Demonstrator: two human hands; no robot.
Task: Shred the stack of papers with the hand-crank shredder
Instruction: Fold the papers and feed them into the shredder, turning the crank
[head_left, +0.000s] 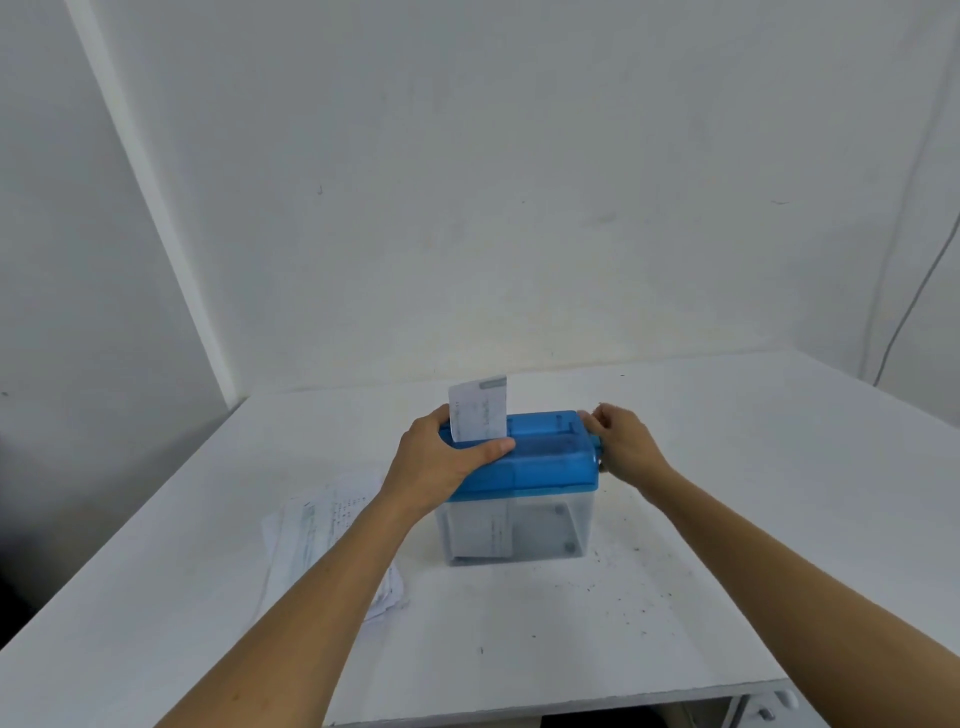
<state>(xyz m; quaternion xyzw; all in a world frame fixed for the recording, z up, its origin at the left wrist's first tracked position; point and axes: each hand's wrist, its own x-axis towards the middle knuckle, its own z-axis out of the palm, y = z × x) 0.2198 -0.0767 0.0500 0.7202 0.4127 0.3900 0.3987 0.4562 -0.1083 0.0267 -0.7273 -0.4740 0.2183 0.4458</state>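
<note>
A small shredder with a blue lid (545, 457) and a clear bin (519, 530) stands in the middle of the white table (701, 519). A printed sheet of paper (479, 408) sticks upright out of the slot at the lid's left end. My left hand (441, 460) grips the left end of the lid, thumb laid along the front beside the sheet. My right hand (623, 441) holds the blue crank on the lid's right side, with its fingers curled round it. A loose stack of papers (322, 525) lies on the table to the left, partly hidden by my left forearm.
The table sits in a corner of white walls. Dark specks dot the tabletop in front and right of the shredder. A thin cable (904, 312) hangs down the right wall. The table's near edge runs along the bottom of the view.
</note>
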